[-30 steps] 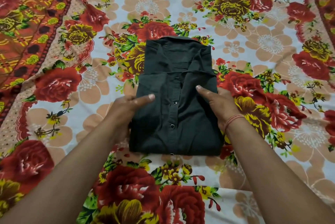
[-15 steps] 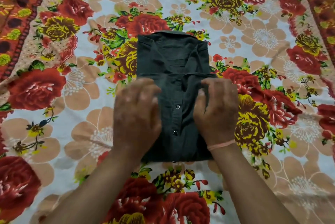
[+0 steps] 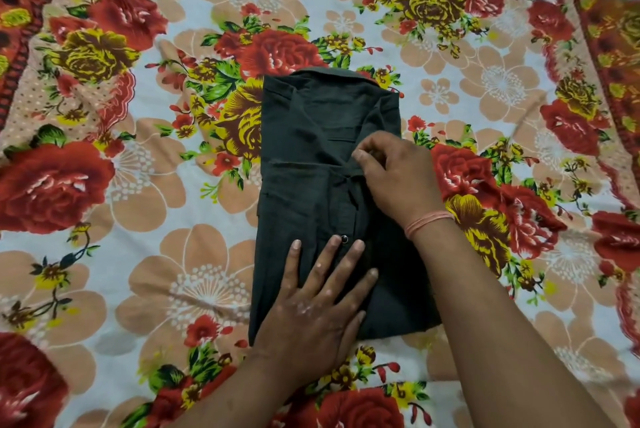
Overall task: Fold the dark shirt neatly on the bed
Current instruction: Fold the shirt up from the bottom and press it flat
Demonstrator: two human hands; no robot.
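Note:
The dark shirt (image 3: 311, 157) lies folded into an upright rectangle in the middle of the bed, collar at the far end and button placket facing up. My left hand (image 3: 318, 303) lies flat on its near half, fingers spread and straight, pressing the cloth beside a snap button (image 3: 344, 239). My right hand (image 3: 394, 178) sits over the middle of the shirt, right of the placket, with fingers curled and thumb and forefinger pinching the fabric near the collar opening. A pink thread band circles the right wrist.
The bed is covered by a floral sheet (image 3: 173, 254) with red, yellow and peach flowers. A red patterned border runs along the left edge (image 3: 20, 12) and the right edge (image 3: 616, 47). A pale wall or floor shows at the top right.
Both hands were side by side pressing the shirt's middle. Now my left hand has slid down to the near half and my right hand has moved up and pinches fabric by the collar.

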